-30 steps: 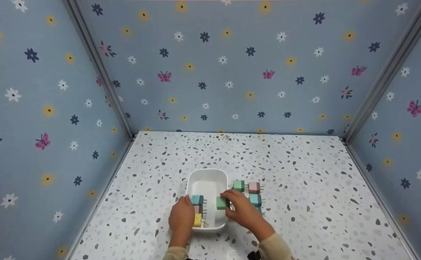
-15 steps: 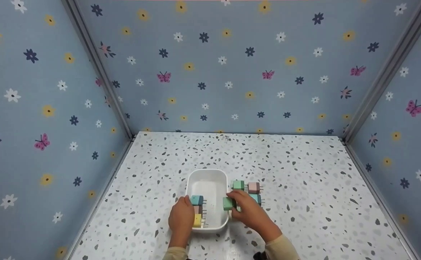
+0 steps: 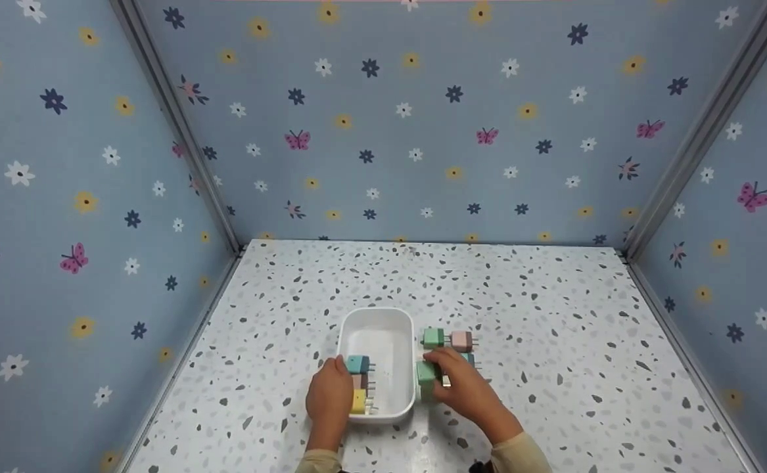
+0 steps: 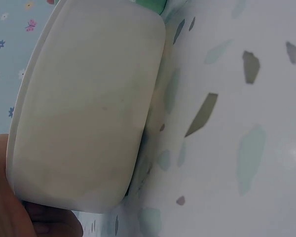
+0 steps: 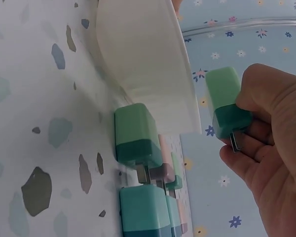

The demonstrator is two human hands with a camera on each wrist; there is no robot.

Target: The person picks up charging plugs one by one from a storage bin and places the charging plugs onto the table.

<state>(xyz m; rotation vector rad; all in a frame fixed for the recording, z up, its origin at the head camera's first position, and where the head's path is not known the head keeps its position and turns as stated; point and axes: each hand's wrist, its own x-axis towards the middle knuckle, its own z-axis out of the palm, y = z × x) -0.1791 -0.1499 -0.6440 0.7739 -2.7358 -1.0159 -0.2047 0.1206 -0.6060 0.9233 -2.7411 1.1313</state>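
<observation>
My left hand [image 3: 330, 396] grips the left wall of a white plastic bin [image 3: 388, 328]. In the left wrist view its thumb and fingers sit around the bin's end. Inside the bin, along the left side, lie a blue plug-in charger [image 3: 357, 364], a pink charger [image 3: 360, 382] and a yellow charger [image 3: 358, 401]. My right hand [image 3: 474, 395] pinches a green charger [image 5: 223, 91] by its sides, just outside the bin's right rim. Its metal prongs [image 5: 235, 141] point back toward the palm. Below it, another green charger [image 5: 135, 128] lies on the table beside the bin.
More chargers lie right of the bin: a green charger [image 3: 433, 337], a pink charger [image 3: 461, 341] and a teal charger [image 5: 145, 210], some partly behind the right hand. The speckled table [image 3: 554, 315] is enclosed by flowered blue panels [image 3: 422, 118] with grey metal corner posts.
My right hand has carried the green charger rightward, from over the bin's interior to just beyond its right rim. The left hand keeps its hold on the bin.
</observation>
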